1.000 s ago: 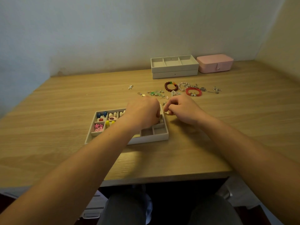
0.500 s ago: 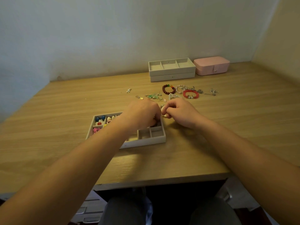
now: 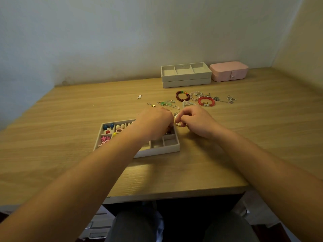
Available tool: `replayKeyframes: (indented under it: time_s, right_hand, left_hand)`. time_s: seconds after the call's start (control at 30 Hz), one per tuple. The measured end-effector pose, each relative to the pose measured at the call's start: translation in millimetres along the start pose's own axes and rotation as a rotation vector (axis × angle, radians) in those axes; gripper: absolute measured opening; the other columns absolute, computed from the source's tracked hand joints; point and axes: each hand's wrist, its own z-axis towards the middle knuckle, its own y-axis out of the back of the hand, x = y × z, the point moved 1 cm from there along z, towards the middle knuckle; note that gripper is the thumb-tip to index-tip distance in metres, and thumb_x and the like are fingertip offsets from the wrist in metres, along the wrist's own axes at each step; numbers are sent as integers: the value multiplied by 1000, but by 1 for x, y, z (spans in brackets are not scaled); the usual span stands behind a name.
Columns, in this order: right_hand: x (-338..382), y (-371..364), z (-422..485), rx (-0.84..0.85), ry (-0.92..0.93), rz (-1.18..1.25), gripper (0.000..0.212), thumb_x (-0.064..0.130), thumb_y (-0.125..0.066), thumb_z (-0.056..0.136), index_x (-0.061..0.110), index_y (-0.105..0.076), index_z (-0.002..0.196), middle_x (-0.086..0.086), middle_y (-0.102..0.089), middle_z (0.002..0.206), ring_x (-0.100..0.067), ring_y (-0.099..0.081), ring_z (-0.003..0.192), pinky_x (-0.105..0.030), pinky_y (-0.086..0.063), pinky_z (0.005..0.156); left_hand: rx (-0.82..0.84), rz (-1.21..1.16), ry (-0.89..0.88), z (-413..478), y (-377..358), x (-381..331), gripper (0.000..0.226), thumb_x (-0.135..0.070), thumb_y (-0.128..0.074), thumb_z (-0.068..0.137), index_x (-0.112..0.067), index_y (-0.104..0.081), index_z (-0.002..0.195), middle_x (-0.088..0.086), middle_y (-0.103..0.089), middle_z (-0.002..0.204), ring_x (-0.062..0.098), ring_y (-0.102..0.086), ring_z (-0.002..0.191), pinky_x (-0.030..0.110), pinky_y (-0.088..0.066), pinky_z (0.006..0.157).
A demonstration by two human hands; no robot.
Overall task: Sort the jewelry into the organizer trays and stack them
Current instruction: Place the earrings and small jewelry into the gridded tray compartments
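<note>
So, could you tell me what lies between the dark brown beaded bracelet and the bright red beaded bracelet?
In the head view, a pale pink beaded bracelet lies between the dark brown beaded bracelet and the bright red beaded bracelet.

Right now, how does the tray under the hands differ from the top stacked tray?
The near tray has many small compartments, several holding coloured pieces; the top tray has three wide ones, apparently bare. The near tray lies on the table; the top tray sits on another tray. Both are pale and rectangular.

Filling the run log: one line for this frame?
phase: sorting | left hand: over tray, grasp hidden | right hand: pinches pearl bracelet | loose jewelry: on table
</note>
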Motion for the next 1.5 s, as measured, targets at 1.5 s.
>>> replayKeyframes:
  time_s: [1.5]
  right_hand:
    - [28, -40, 38, 20, -128, -498, 33, 34, -51, 97, 11, -73, 89, -2, -74, 86, -19, -69, 77, -47, -61, 77]
  left_hand:
    - [-134, -540, 565, -55, -19, 78, 21, -30, -59, 95, -32, -72, 112, -9, -71, 112, 14, -65, 95, 38, -56, 86]
